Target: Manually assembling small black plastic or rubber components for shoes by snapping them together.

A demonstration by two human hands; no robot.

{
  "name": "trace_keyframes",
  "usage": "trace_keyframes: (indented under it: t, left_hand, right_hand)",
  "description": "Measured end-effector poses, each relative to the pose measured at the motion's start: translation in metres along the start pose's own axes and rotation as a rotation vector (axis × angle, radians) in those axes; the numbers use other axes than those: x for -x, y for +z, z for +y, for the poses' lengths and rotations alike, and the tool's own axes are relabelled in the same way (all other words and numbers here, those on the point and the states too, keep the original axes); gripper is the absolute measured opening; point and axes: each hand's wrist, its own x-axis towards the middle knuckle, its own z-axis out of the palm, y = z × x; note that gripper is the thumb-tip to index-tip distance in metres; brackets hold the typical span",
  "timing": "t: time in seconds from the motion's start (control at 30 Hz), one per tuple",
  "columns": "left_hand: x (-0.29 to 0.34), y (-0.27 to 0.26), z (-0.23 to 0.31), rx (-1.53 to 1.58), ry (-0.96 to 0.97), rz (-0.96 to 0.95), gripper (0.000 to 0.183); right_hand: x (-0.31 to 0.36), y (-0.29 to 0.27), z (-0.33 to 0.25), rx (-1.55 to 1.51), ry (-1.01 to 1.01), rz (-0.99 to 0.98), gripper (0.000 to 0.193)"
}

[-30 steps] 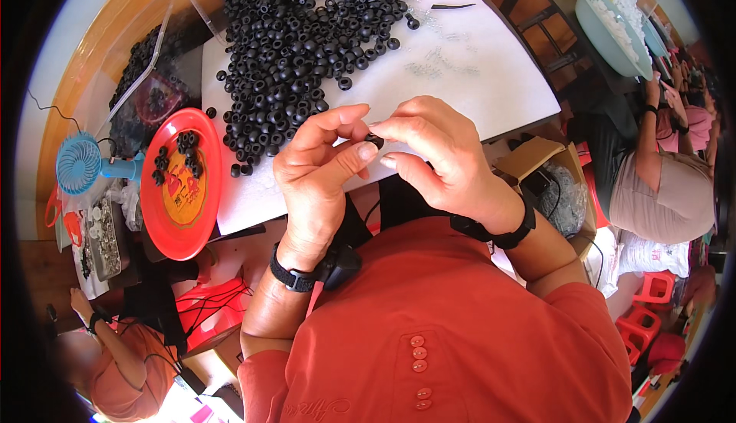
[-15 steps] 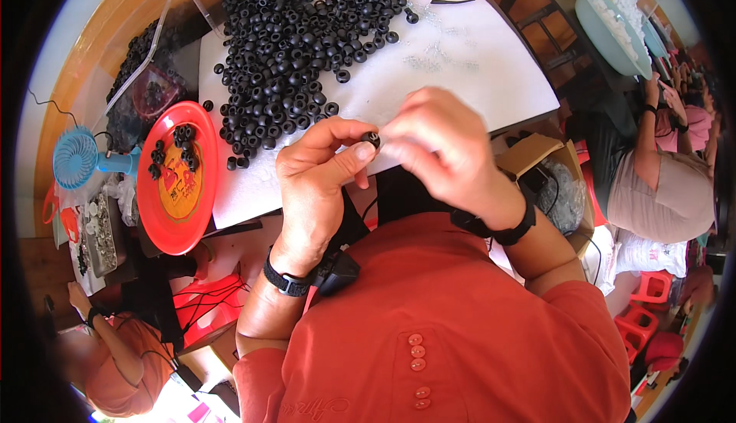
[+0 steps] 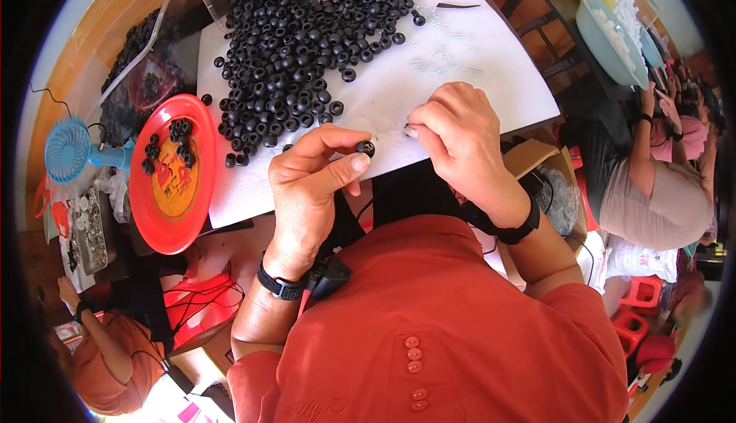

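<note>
Between its thumb and forefinger my left hand (image 3: 307,181) pinches a small black round bead (image 3: 365,148) with a hole and pale marks in its end. To the right, a short gap away, my right hand (image 3: 468,151) is closed in a pinch. A tiny dark bit (image 3: 408,127) shows at its fingertips, too small to name. Both hands are over the near edge of a white board (image 3: 514,78). Beyond them spreads a large heap of similar black beads (image 3: 307,47), holes showing in many.
Left of the board, a red plate (image 3: 142,193) holds black bead clusters (image 3: 182,139). Nearby are a blue fan (image 3: 67,151) and a metal tray (image 3: 93,231). Small clear bits (image 3: 445,59) and a thin black strip (image 3: 458,6) lie on the board. An open carton (image 3: 529,154) stands at right. Other people sit both sides.
My right hand has drawn away from the bead and turned, leaving a gap between the hands. The left hand keeps the bead and has shifted slightly left.
</note>
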Motion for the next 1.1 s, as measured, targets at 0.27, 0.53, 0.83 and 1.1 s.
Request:
trace_keyframes:
  t: [0.27,0.53,0.83,1.1]
  left_hand:
    - [0.0,-0.002,-0.001,0.012,-0.011,0.0,0.021]
    - [0.0,-0.003,0.002,-0.017,-0.044,-0.021,0.023]
    - [0.0,-0.004,-0.001,-0.014,-0.008,-0.025,0.02]
    - [0.001,-0.005,-0.001,-0.001,-0.022,-0.025,0.02]
  right_hand:
    - [-0.003,-0.001,0.002,-0.018,-0.034,-0.097,0.013]
    - [-0.001,0.002,0.006,-0.026,-0.063,-0.093,0.013]
    - [-0.008,0.003,0.009,0.024,-0.073,-0.134,0.016]
    - [-0.002,0.003,0.013,0.031,-0.153,-0.088,0.016]
